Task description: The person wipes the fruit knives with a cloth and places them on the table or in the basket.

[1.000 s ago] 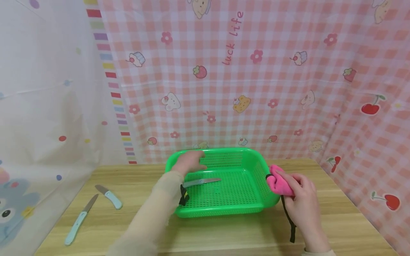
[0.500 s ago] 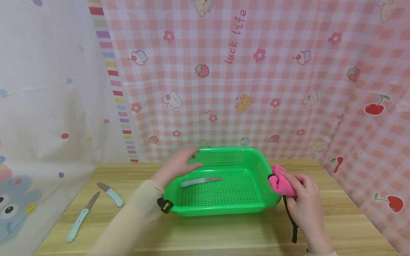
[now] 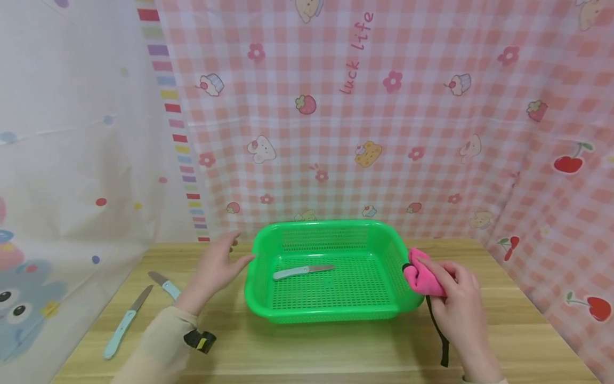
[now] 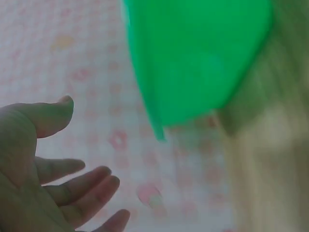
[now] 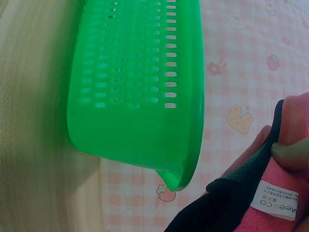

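My left hand (image 3: 213,272) hangs in the air just left of the green basket (image 3: 331,316), fingers spread and holding nothing. The same hand (image 4: 29,188) shows bare in the left wrist view, apart from the blurred basket wall (image 4: 203,63). At the basket's right end, my right hand (image 3: 462,301) pinches a pink cloth (image 3: 420,276) with black edging and a dangling black strap. A white label (image 5: 275,200) shows on that cloth in the right wrist view, under the thumb (image 5: 292,154). A knife (image 3: 291,272) with a pale blue handle lies inside the basket.
Two more pale blue-handled knives lie on the wooden table at the left: a longer one (image 3: 126,325) and a shorter one (image 3: 165,285), whose handle end is hidden by the left arm. Patterned curtains (image 3: 316,133) stand behind and at both sides.
My left hand has moved left, from over the basket to beside it, with its fingers empty. The right hand still holds the pink cloth in the same place.
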Motion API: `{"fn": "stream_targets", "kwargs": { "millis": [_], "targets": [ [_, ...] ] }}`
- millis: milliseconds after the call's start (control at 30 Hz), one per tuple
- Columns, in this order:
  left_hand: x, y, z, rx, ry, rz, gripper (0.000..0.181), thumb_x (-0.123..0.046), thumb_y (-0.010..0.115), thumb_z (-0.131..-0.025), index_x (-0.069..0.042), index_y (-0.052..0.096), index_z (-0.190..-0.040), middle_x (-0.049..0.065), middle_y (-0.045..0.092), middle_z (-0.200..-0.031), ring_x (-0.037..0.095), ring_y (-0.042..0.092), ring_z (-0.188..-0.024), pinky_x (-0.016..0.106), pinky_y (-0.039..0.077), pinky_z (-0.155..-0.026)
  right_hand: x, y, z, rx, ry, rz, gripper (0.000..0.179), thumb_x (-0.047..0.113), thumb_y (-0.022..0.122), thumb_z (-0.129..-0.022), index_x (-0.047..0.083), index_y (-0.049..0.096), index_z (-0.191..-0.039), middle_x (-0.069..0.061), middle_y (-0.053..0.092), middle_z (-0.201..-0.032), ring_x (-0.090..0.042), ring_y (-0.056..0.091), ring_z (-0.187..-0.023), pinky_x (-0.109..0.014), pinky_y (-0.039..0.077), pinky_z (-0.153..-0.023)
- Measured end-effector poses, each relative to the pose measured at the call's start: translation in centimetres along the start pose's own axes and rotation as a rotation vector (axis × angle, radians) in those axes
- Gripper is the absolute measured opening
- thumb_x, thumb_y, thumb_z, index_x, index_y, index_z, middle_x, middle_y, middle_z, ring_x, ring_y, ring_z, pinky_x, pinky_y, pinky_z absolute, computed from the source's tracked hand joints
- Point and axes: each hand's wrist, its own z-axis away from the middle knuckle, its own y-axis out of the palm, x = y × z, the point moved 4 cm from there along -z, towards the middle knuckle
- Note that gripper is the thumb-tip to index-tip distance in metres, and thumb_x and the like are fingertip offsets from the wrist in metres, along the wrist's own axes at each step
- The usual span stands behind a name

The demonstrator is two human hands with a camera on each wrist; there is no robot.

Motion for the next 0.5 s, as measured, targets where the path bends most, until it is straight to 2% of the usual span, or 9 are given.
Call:
{"fn": "stream_targets", "kwargs": {
  "millis": [267, 367, 500],
  "targets": [
    [6.3, -1.2, 2.3, 0.023, -0.192, -0.157, 0.078, -0.039, 0.070, -0.091, 0.018, 0.042, -0.136, 0.038, 0.051, -0.129, 0.053, 0.050, -0.117, 0.062, 0.044, -0.094, 0.1, 0.0, -0.1, 0.014, -0.002, 0.008, 0.059, -0.027, 0.069, -0.061, 0.004, 0.072, -0.112, -0.022, 0.058, -0.102, -0.042, 0.051, -0.092, -0.048, 0.037, -0.076],
    [8.1, -1.5, 3.1, 0.045, -0.253, -0.189, 0.079, -0.041, 0.069, -0.091, 0.020, 0.043, -0.133, 0.041, 0.050, -0.127, 0.055, 0.050, -0.115, 0.063, 0.045, -0.091, 0.1, 0.0, -0.2, 0.015, -0.010, 0.006, 0.061, -0.027, 0.070, -0.061, 0.004, 0.071, -0.113, -0.022, 0.058, -0.102, -0.043, 0.051, -0.092, -0.050, 0.037, -0.077],
    [10.1, -1.7, 4.1, 0.071, -0.325, -0.190, 0.082, -0.048, 0.067, -0.091, 0.020, 0.044, -0.130, 0.042, 0.050, -0.124, 0.056, 0.051, -0.111, 0.065, 0.047, -0.085, 0.3, 0.1, -0.3, 0.019, -0.021, 0.008, 0.061, -0.027, 0.071, -0.061, 0.005, 0.072, -0.114, -0.022, 0.058, -0.103, -0.043, 0.051, -0.093, -0.050, 0.037, -0.076]
  ]
}}
